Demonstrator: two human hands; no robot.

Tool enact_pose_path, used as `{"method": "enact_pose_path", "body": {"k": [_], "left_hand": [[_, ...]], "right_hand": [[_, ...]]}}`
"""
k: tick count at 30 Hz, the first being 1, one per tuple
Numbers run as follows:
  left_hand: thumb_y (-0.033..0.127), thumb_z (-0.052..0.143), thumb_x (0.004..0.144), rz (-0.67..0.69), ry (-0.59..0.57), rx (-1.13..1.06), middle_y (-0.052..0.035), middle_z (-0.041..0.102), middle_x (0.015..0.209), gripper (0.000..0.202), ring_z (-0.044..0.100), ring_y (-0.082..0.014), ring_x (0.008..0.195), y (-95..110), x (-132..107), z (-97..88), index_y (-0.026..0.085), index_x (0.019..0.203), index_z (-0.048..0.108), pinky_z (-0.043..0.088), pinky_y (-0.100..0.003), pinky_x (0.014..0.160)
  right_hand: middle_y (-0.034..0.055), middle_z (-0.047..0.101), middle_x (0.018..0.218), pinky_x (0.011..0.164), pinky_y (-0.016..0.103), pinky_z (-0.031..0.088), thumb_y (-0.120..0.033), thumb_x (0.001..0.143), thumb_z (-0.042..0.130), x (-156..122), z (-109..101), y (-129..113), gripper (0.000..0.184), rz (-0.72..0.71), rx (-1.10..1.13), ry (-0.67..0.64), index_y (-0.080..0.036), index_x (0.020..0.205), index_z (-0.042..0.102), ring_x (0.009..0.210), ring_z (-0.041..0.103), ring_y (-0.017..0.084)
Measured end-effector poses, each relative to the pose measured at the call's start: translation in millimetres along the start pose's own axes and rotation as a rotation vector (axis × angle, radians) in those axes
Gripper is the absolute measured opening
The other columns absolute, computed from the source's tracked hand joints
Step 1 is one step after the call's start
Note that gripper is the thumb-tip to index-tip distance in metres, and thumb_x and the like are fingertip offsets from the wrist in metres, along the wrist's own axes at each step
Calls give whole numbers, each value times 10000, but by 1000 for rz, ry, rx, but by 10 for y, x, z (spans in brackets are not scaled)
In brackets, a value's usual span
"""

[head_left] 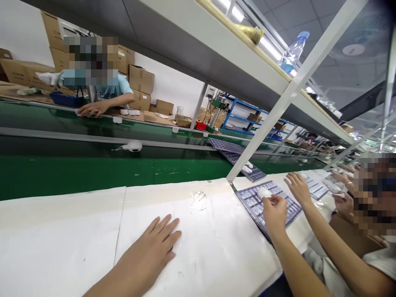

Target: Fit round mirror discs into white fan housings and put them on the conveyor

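Holding: your right hand point(275, 214) has its fingertips closed on a rounded white piece point(264, 192), apparently pinching it, though the fingers hide part of it.
Resting: your left hand point(145, 251) lies spread and palm down on a white paper-covered desk point(62, 235), holding nothing.
Piece's place: the rounded white piece sits just above a dark blue plastic tray with rows of pockets point(252, 210), at the tray's near side; whether it touches the tray, I cannot tell.
Step in hand: this looks like picking at the tray with one hand while the other stays flat.
Next move: the pinch seems to call for a steady grip, keeping the piece clear of the pocket edges.
Nearby: a crumpled clear plastic scrap point(198, 200) lies on the desk between your hands.
Beyond: a green conveyor belt point(93, 165) carries a white round device with a thin cord point(133, 146).
Others: a further hand point(298, 187) beside the tray, its arm running off right, seems a neighbour's; a co-worker's hand point(93, 108) rests across the belt.
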State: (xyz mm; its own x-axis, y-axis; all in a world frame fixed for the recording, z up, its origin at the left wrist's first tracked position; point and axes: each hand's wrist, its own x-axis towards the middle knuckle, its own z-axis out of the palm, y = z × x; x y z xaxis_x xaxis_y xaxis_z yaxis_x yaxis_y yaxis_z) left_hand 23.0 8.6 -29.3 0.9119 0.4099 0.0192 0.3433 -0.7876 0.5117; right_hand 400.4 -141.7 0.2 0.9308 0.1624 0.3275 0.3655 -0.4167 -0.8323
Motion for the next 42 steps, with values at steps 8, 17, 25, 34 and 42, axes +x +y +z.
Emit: {"method": "enact_pose_path", "body": {"k": [8,17,25,34,42], "left_hand": [[557,450,916,-88,64,58,-19,236,1609,571,128,-354,1483,12,-63,-10,379,1455,392,60,-640,1166],[523,552,869,-363,553,-801,-87,694,1201,355,522,-357,1219,105,-161,-423,291,1048,753,375,-463,1060],[452,493,941,-308,442,-1856,-93,733,894,397,638,-203,666,350,-262,-533,202,1234,594,470,-293,546],[493,542,898,-532,706,-1803,-62,711,893,340,503,-122,509,202,-209,-556,197,1049,616,386,-238,444],[553,501,899,-525,565,-1716,-3,591,584,391,420,-106,478,199,-172,-479,179,832,593,410,-238,526]], "right_hand": [[98,558,1318,935,496,498,-335,943,614,591,110,63,376,232,-352,6,-190,1284,546,1129,590,275],[128,623,1216,925,451,484,-441,721,746,-397,291,-667,931,-127,-78,-313,-209,1487,271,1049,629,332],[107,538,1299,957,447,461,-327,729,781,-1989,776,-1589,923,-586,482,-1174,-282,1505,283,1186,512,297],[5,679,910,693,279,434,-101,716,652,-1425,728,-1402,376,-985,-210,-1690,-277,1048,666,815,612,211],[14,641,769,585,259,364,-185,859,536,-1554,863,-1331,83,-921,-164,-1514,-223,826,602,673,567,181]]}}
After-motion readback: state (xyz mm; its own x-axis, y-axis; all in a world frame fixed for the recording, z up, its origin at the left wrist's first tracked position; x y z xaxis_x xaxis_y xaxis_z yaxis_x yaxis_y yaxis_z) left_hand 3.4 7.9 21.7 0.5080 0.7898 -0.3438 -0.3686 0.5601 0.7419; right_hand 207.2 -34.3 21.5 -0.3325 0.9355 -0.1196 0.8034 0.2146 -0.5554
